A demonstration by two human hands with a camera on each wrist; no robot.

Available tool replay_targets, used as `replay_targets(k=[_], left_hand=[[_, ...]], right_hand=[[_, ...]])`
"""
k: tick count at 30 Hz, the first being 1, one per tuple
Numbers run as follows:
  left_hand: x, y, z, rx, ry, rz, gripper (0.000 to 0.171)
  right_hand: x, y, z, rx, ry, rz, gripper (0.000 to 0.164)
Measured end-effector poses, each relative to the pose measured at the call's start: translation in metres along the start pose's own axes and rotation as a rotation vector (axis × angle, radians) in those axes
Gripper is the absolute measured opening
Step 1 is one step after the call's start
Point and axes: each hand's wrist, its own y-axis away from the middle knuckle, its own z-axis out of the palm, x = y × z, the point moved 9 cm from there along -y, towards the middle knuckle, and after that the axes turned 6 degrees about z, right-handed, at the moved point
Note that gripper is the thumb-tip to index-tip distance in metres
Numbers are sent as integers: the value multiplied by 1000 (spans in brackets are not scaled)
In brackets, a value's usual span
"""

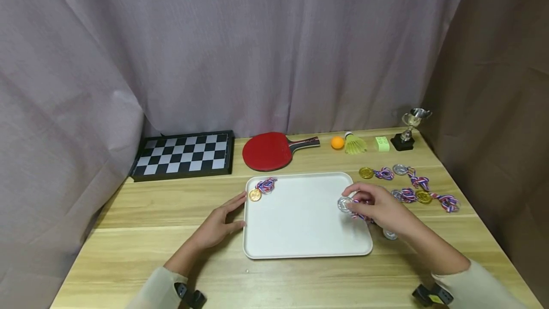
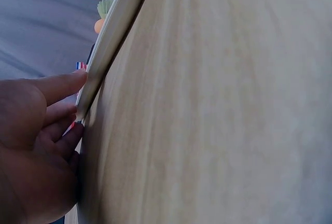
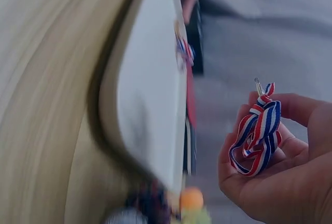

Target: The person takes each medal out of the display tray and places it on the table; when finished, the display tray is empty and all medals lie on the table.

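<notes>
A white rectangular tray [image 1: 306, 223] lies on the wooden table. At its left rim my left hand [image 1: 217, 225] rests, fingertips and thumb touching the side; the left wrist view shows this hand [image 2: 39, 136] against the tray's edge. Above the tray's right part my right hand [image 1: 377, 204] pinches a silver medal [image 1: 345, 204] with a bunched red, white and blue ribbon. In the right wrist view that ribbon [image 3: 259, 136] hangs in front of the fingers. A gold medal [image 1: 255, 195] with its ribbon [image 1: 267, 185] lies in the tray's far left corner.
Right of the tray lie several gold and silver medals [image 1: 423, 197], one silver medal [image 1: 390, 234] partly under my right forearm. Along the back stand a chessboard [image 1: 184, 155], red paddle [image 1: 267, 151], orange ball [image 1: 337, 142], shuttlecock [image 1: 355, 144], green block [image 1: 382, 144] and trophy [image 1: 411, 128].
</notes>
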Motion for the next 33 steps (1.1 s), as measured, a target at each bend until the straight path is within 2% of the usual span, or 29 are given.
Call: replay_targets(k=[3,7,12,16,19,23,33], left_hand=[[-1,-1,0,-6,-1,-3,70],[-1,0,0,-10,-8,-9,71],[-1,0,-1,-12,-18,-23,71],[-2,0,-1,-11,-10,-22,71],[-2,-1,0,-10,-1,-25,71],[-3,-1,0,-5,4,-31,72],[-3,0,0,-8,6,-32,71]], right_hand=[[15,12,-31,75,19,-2,36],[46,27,-67,168,51,25,34],[86,41,-93,230,91,95,34],[111,44,-100,243,140,146,35],[120,43,-98,234,180,149,33],[120,39,-93,229,258,105,27],[110,38,-93,324,409,22,20]])
